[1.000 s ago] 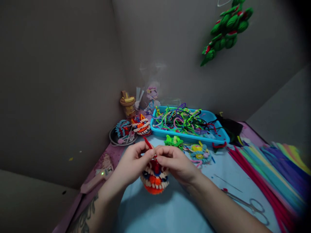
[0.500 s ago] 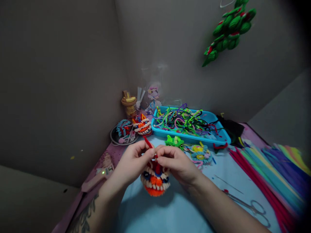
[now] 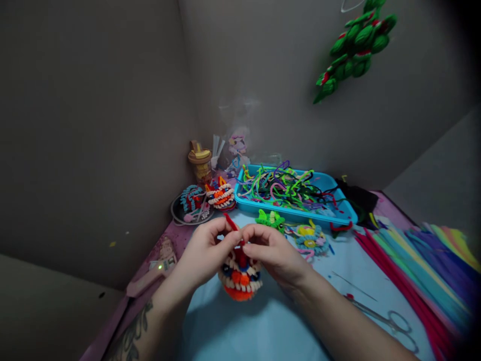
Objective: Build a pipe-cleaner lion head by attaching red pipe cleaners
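Observation:
Between both hands, over the blue table cover, hangs a pipe-cleaner lion head point(image 3: 240, 287) with an orange jaw, orange nose, cream trim and dark blue eyes. My left hand point(image 3: 205, 250) pinches a red pipe cleaner point(image 3: 230, 221) between thumb and forefinger, its free end sticking up past the fingers. Thumb and forefinger of my right hand point(image 3: 276, 258) close on the red pipe cleaner as well, just above the head's crown, with the fingertips of both hands nearly touching. My palms and fingers cover the sides of the head.
A blue tray point(image 3: 293, 213) of tangled pipe-cleaner scraps stands behind, a green figure point(image 3: 271, 220) before it. Scissors point(image 3: 383, 316) and bundled pipe cleaners point(image 3: 409, 281) lie at right. At left are a glue gun point(image 3: 154, 276), a metal bowl point(image 3: 178, 218) and another lion head point(image 3: 221, 194).
The lion head has risen and turned slightly, showing its face a little more squarely. Both hands keep their pinch, with only a small shift at the fingertips.

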